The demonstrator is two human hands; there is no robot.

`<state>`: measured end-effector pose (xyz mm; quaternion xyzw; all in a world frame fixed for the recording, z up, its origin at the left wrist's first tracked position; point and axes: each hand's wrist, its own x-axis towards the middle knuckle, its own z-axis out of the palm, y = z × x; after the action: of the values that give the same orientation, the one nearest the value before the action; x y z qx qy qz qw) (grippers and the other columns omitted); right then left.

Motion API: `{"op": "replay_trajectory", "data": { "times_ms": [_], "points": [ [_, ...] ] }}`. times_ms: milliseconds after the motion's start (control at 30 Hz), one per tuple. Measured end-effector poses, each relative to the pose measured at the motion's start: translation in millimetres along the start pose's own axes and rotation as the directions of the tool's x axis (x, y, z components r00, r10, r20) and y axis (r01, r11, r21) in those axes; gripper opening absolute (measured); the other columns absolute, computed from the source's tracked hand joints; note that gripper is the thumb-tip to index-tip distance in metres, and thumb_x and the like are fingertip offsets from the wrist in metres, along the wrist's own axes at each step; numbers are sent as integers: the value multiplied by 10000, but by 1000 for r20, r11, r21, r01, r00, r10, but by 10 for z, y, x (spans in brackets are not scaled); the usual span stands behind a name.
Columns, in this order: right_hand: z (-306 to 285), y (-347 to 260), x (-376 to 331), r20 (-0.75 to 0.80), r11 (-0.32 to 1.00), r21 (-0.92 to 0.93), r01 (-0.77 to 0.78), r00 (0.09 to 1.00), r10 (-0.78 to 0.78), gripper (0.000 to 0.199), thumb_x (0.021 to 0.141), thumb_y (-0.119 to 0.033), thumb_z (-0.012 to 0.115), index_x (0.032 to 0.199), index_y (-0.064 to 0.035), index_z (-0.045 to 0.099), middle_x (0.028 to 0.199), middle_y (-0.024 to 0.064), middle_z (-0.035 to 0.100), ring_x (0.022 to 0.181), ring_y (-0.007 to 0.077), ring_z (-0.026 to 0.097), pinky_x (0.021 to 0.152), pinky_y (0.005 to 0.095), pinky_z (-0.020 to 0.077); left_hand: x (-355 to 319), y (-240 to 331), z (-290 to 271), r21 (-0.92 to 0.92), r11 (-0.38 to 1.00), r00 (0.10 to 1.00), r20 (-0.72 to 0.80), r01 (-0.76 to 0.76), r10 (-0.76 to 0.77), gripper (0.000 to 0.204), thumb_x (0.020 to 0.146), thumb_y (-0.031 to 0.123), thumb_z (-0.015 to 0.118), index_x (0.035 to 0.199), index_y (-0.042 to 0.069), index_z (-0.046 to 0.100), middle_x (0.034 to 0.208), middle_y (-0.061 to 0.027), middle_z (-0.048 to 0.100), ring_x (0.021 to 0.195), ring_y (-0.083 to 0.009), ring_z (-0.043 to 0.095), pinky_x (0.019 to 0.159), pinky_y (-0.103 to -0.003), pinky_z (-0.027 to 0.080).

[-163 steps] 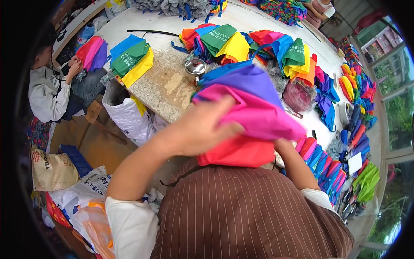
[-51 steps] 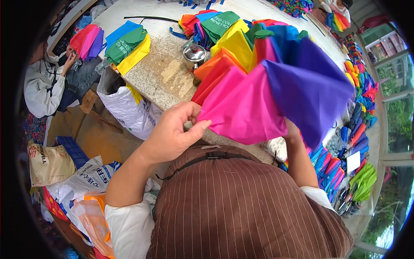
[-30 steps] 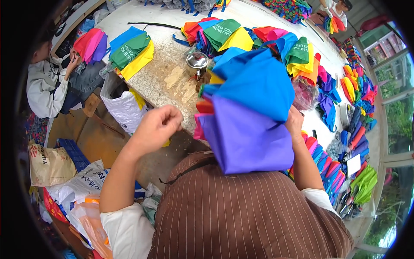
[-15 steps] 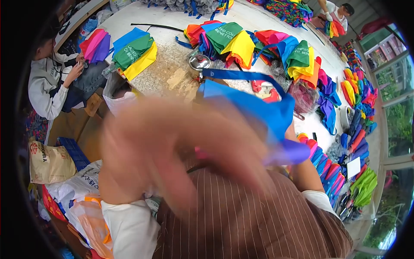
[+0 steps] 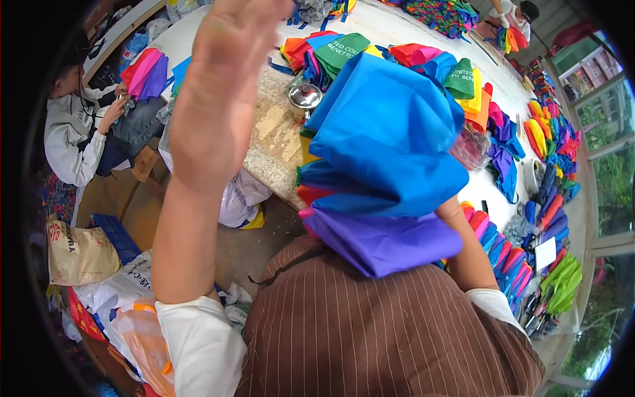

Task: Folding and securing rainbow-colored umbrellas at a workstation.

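A loosely folded umbrella (image 5: 387, 139) with blue, purple, pink and red panels hangs in front of me, above the table's near edge. My right hand (image 5: 451, 210) grips it from behind; the canopy covers its fingers, and only the wrist side shows. To the left, my left hand (image 5: 221, 86) is raised with the fingers stretched upward, slightly blurred and cut off by the top edge. Nothing shows in it, and it stands apart from the umbrella. Beside the canopy sits a shiny round metal piece (image 5: 305, 96) at the table edge.
More folded multicoloured umbrellas (image 5: 340, 53) lie across the white table (image 5: 274, 89). A stack of rolled umbrellas (image 5: 506, 264) is at the right. On the left a seated person (image 5: 79, 132) handles an umbrella; another person (image 5: 512, 26) stands far right. Plastic bags (image 5: 135, 331) lie low left.
My left hand has swung from in front of the umbrella up and to the left. The umbrella has come up nearer, its canopy bulkier, with blue and purple panels facing me.
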<state>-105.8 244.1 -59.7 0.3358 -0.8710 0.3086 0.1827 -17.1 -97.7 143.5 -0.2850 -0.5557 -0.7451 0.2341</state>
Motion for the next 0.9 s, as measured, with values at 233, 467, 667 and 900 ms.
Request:
{"op": "replay_trajectory", "data": {
  "times_ms": [233,467,667,900],
  "points": [
    [-517,-407,609,2,812,-554,184,975,-220,184,718,-122,577,893,-92,625,806,58,598,754,241,589,661,333,442,-744,-410,389,657,632,-99,721,410,-686,442,985,363,394,1188,-2,536,1178,-192,575,1080,-278,571,942,-348,427],
    [-570,-835,915,-97,781,-575,244,928,-361,243,716,-121,588,954,-106,634,795,48,582,771,214,583,676,336,445,-1171,-939,-36,-606,399,634,236,688,-736,937,807,681,479,1413,6,248,1456,-199,278,1319,-377,311,1034,-559,306],
    [-20,-1469,892,187,961,-174,216,965,-183,588,698,-123,667,1234,-10,453,1041,140,533,947,297,529,815,391,438,-492,-1156,-446,-343,910,851,-380,235,-363,531,955,431,396,1354,84,358,1364,-130,412,1226,-306,430,1011,-474,385],
    [113,-1373,858,379,988,139,62,919,-111,599,745,-271,702,1180,44,438,945,201,572,867,337,571,785,413,471,-465,-823,-497,-344,903,879,-304,258,-367,381,966,338,408,1239,73,417,1117,-111,545,1007,-261,532,942,-432,424]
  ]
}}
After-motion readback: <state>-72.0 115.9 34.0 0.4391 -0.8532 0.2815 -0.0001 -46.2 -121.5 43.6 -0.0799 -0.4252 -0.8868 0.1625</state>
